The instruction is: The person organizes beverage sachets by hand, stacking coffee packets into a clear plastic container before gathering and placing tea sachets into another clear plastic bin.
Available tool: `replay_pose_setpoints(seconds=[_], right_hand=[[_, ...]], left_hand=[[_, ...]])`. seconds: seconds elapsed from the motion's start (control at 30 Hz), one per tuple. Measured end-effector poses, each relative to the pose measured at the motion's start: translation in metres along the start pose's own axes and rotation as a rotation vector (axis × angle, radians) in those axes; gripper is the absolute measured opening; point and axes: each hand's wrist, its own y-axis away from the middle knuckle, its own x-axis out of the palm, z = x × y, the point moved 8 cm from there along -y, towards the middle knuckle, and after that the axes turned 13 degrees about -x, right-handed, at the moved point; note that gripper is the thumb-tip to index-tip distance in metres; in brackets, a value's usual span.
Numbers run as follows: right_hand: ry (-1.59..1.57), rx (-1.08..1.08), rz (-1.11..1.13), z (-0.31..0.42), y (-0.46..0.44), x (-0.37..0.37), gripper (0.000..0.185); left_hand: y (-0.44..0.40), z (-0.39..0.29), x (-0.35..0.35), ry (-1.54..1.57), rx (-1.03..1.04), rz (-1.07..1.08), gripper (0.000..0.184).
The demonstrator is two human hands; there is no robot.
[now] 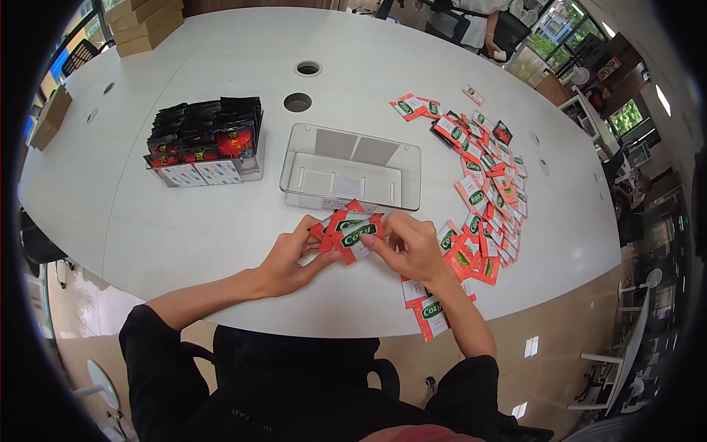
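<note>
Between my two hands are several red-and-white Cozy tea sachets (356,234), fanned over one another. My left hand (293,259) grips their left side, thumb on the front. On the right side my right hand (409,247) pinches them, its thumb lying across the top sachet. Just beyond the hands stands a clear plastic bin (289,177) with grey patches on its far wall and nothing inside. A large loose pile of the same sachets (486,184) spreads to the right, some lying under and beside my right forearm.
Left of the bin, a second clear bin (254,168) is packed with rows of black-and-red packets (206,132). Cardboard boxes (147,28) sit at the table's far left. Two round cable holes (297,102) open behind the bin. Another person's hand (492,46) shows beyond the far edge.
</note>
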Motion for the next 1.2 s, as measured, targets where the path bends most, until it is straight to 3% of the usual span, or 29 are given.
replay_pose_setpoints(seconds=[0.1, 0.2, 0.27, 0.3, 0.37, 0.4, 0.47, 0.7, 0.87, 1.0, 1.07, 1.2], right_hand=[[0.109, -0.053, 0.081, 0.006, -0.001, 0.006, 0.028], [0.001, 0.074, 0.078, -0.004, 0.003, 0.01, 0.026], [-0.227, 0.133, -0.124, -0.008, 0.008, 0.009, 0.028], [-0.255, 0.159, -0.112, -0.007, 0.008, 0.011, 0.028], [-0.062, 0.111, 0.046, -0.001, 0.002, 0.012, 0.036], [-0.093, 0.119, 0.063, -0.005, 0.002, 0.015, 0.036], [0.043, -0.061, 0.084, 0.003, 0.0, 0.015, 0.047], [-0.128, -0.036, 0.085, 0.006, 0.0, 0.023, 0.055], [-0.131, -0.05, 0.092, 0.008, 0.0, 0.021, 0.065], [-0.033, -0.081, 0.161, 0.008, -0.001, 0.02, 0.057], [0.12, -0.256, 0.279, 0.011, 0.001, 0.031, 0.045], [0.046, -0.121, 0.163, 0.007, -0.002, 0.023, 0.035]], left_hand=[[0.001, -0.002, 0.003, -0.086, 0.049, 0.039, 0.035], [0.0, -0.01, 0.001, -0.153, 0.073, 0.002, 0.033], [-0.002, -0.009, -0.003, -0.143, 0.032, -0.049, 0.032], [-0.004, -0.009, -0.006, -0.138, 0.045, -0.075, 0.031], [-0.002, -0.002, -0.009, -0.123, -0.006, -0.11, 0.03], [-0.004, -0.009, -0.009, -0.131, 0.073, -0.103, 0.031], [-0.005, -0.012, -0.008, -0.141, 0.129, -0.105, 0.031], [-0.009, -0.003, -0.003, -0.214, 0.085, -0.075, 0.035], [-0.005, -0.017, 0.004, -0.508, 0.267, -0.075, 0.037], [-0.007, -0.017, 0.0, -0.447, 0.286, -0.135, 0.036], [-0.009, -0.011, 0.003, -0.358, 0.214, -0.049, 0.033], [-0.009, -0.001, 0.003, -0.42, 0.104, -0.051, 0.031]])
